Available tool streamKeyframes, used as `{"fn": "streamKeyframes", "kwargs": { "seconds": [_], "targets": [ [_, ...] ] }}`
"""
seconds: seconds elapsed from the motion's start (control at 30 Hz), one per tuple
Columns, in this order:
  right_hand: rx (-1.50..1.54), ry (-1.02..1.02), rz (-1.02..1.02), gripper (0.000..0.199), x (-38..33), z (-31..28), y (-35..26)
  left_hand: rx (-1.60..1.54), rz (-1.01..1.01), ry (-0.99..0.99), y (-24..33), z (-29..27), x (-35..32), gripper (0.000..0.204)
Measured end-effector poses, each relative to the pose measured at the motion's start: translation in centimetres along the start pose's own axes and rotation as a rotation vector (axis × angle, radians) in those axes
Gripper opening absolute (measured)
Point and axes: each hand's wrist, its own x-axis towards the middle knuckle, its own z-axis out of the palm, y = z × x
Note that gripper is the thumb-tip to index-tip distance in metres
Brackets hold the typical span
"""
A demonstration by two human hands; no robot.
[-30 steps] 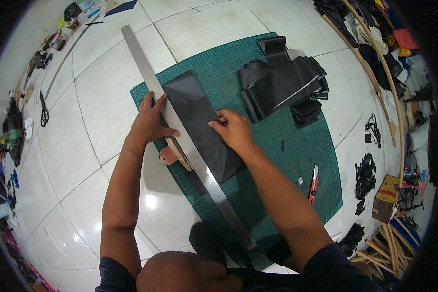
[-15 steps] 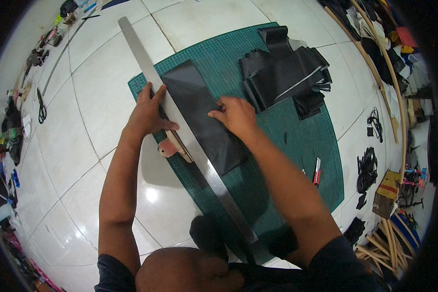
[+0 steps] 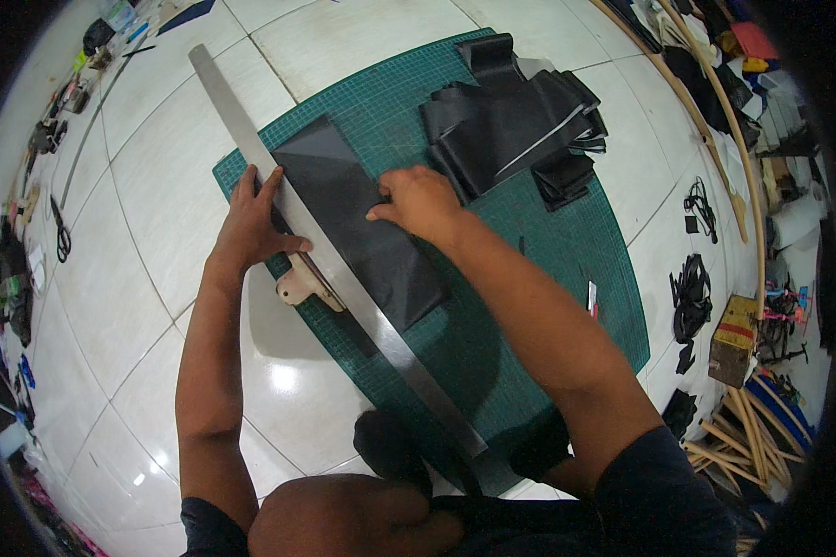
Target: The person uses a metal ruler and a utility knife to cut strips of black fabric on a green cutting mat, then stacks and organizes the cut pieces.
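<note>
In the head view, rests the left hand [image 3: 251,218] at ten o'clock on the green cutting mat [image 3: 381,111], with fingers spread, thumb parted and fingertips on the steel ruler [image 3: 381,325], laid from eleven toward five o'clock; shows the black sheet [image 3: 339,186] flat along the ruler's right side, left of the mat's middle; bends the right hand [image 3: 418,200] over the sheet's two-o'clock edge, with fingers curled, cannot tell whether gripping or merely touching; shows a tan piece [image 3: 297,286] just below the left thumb, folded black strips [image 3: 502,125] at one o'clock and a cutter [image 3: 593,295] at four
</note>
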Motion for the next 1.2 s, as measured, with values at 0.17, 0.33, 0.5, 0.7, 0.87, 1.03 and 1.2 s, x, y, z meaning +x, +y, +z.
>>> {"fn": "streamKeyframes", "kwargs": {
  "seconds": [0.17, 0.33, 0.5, 0.7, 0.87, 1.03, 1.2],
  "targets": [
    [0.003, -0.008, 0.010, 0.040, -0.3, -0.2, -0.4, 0.010, -0.030, -0.018, -0.1, 0.1, 0.1, 0.136],
    [-0.007, 0.013, -0.002, 0.038, -0.4, 0.4, -0.1, -0.024, -0.041, -0.042, 0.0, -0.1, 0.2, 0.136],
    [-0.023, 0.059, -0.024, 0.038, -0.7, 0.7, 0.0, -0.048, -0.010, -0.042, -0.4, 0.0, 0.4, 0.134],
    [-0.049, 0.059, -0.029, 0.038, -0.9, 0.4, -0.6, -0.094, 0.030, -0.041, -1.0, 0.0, 0.5, 0.132],
    [0.026, 0.069, 0.013, 0.038, -0.9, 1.1, -0.2, -0.045, 0.043, -0.025, -0.8, 0.1, 0.5, 0.131],
    [0.403, 0.179, 0.078, 0.034, -3.0, 2.3, 2.3, 0.003, 0.109, 0.012, -1.5, 0.7, 0.8, 0.132],
    [0.828, 0.090, 0.314, 0.034, -13.5, 0.1, 6.9, 0.060, 0.058, 0.019, -1.6, 0.2, 0.2, 0.132]
  ]
}}
